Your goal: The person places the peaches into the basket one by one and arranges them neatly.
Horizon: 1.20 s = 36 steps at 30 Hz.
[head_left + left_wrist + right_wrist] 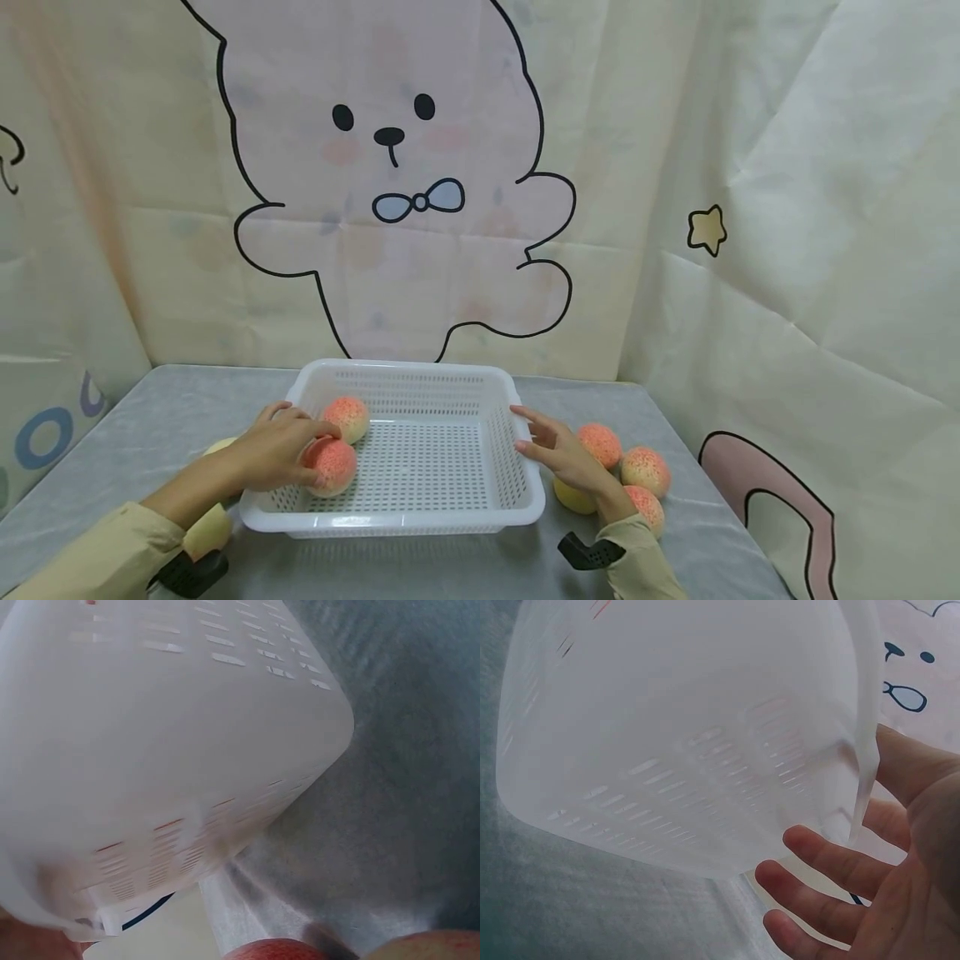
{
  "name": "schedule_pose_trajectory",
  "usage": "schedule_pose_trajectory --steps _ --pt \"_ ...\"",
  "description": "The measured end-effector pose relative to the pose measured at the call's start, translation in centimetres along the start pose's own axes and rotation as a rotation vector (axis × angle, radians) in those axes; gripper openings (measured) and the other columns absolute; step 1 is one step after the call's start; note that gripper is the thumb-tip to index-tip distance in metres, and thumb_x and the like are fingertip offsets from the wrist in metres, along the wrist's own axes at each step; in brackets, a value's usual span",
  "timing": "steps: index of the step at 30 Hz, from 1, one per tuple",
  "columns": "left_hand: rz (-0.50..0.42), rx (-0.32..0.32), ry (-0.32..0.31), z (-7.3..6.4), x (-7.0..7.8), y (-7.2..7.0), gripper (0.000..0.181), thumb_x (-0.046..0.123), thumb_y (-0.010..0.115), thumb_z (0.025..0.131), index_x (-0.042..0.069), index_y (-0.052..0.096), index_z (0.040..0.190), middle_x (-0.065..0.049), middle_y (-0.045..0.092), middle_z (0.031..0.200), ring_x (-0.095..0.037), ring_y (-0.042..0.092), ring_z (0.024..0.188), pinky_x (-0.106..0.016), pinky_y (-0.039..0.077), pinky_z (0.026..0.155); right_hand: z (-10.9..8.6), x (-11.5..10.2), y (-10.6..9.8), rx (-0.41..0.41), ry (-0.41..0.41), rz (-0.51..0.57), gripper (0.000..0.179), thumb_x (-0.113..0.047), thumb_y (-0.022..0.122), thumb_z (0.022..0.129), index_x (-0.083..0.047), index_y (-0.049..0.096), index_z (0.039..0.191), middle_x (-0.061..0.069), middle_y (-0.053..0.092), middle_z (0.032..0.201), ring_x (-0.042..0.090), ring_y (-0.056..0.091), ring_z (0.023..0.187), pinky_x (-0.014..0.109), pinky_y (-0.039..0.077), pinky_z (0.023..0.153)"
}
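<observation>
A white perforated plastic basket (397, 523) stands on the table with two speckled pink peaches inside its left end. My left hand (273, 450) reaches over the left rim and holds the nearer peach (333, 468) between thumb and fingers. Just behind it lies the other peach (347, 418). In the left wrist view the basket's outer wall (172, 735) hides the held peach; a bit of the hand (34, 941) shows at the corner. My right hand (558, 450) grips the basket's right rim. In the right wrist view its thumb (911, 761) is at the rim, other fingers loosely bent outside.
Several peaches (645, 472) lie on the grey-covered table (600, 575) right of the basket, partly behind the right forearm. Pale yellow peaches (208, 533) sit left of it, partly hidden by the left arm. A printed cloth backdrop (420, 275) hangs behind.
</observation>
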<state>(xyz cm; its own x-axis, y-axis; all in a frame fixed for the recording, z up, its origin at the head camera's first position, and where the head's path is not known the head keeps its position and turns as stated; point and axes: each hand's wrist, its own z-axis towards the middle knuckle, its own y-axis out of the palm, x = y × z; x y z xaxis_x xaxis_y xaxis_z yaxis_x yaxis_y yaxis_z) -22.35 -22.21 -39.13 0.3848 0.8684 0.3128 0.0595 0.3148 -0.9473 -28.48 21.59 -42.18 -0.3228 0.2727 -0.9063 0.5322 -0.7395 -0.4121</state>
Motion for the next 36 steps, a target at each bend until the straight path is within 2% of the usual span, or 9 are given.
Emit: schedule_pose_trajectory --steps 4,11,14,20,27,36 --pt "-0.013 0.002 0.006 0.1 0.0 0.0 0.058 0.037 0.092 0.069 0.017 0.071 0.12 -0.002 0.074 0.114 -0.034 0.059 0.115 -0.073 0.019 0.109 0.1 0.1 0.0 -0.008 -0.007 0.009 0.067 -0.022 0.059 0.103 -0.003 0.027 0.159 0.03 0.049 0.149 0.041 0.06 0.124 0.026 0.055 0.093" --pt "-0.04 0.005 0.017 0.4 -0.1 -0.3 0.06 0.034 0.092 0.07 0.015 0.069 0.122 -0.005 0.072 0.122 -0.036 0.06 0.122 -0.075 0.021 0.108 0.0 0.0 -0.1 0.007 0.014 -0.01 0.067 -0.024 0.059 0.103 -0.005 0.028 0.159 0.028 0.05 0.149 0.04 0.058 0.127 0.03 0.054 0.096" --pt "-0.068 0.012 0.013 0.3 -0.2 -0.5 0.062 0.033 0.091 0.071 0.014 0.068 0.125 -0.007 0.071 0.125 -0.037 0.06 0.123 -0.073 0.026 0.107 0.1 0.1 -0.1 -0.001 0.015 -0.001 0.067 -0.023 0.059 0.103 -0.005 0.027 0.159 0.028 0.051 0.148 0.037 0.06 0.125 0.03 0.054 0.095" --pt "-0.137 0.085 0.033 -0.4 -0.5 -1.3 0.062 0.031 0.087 0.078 0.011 0.063 0.131 -0.012 0.067 0.131 -0.043 0.058 0.125 -0.069 0.045 0.098 0.2 0.0 -0.1 -0.01 0.008 0.021 0.067 -0.022 0.059 0.103 -0.004 0.026 0.16 0.029 0.05 0.148 0.035 0.061 0.124 0.027 0.054 0.093" --pt "-0.187 0.107 0.012 -1.0 -0.9 -2.7 0.063 0.035 0.083 0.083 0.01 0.06 0.136 -0.018 0.062 0.138 -0.049 0.052 0.131 -0.071 0.043 0.099 0.0 -0.3 -0.1 -0.006 0.003 0.018 0.067 -0.022 0.058 0.103 -0.003 0.026 0.159 0.029 0.047 0.151 0.043 0.056 0.13 0.029 0.054 0.097" --pt "-0.197 0.164 -0.03 -2.7 -2.5 -4.1 0.059 0.035 0.078 0.088 0.012 0.059 0.138 -0.022 0.061 0.139 -0.046 0.058 0.121 -0.069 0.049 0.09 0.1 -0.1 -0.1 -0.012 0.004 0.034 0.067 -0.02 0.058 0.104 -0.004 0.025 0.16 0.031 0.046 0.151 0.041 0.057 0.127 0.028 0.054 0.096"
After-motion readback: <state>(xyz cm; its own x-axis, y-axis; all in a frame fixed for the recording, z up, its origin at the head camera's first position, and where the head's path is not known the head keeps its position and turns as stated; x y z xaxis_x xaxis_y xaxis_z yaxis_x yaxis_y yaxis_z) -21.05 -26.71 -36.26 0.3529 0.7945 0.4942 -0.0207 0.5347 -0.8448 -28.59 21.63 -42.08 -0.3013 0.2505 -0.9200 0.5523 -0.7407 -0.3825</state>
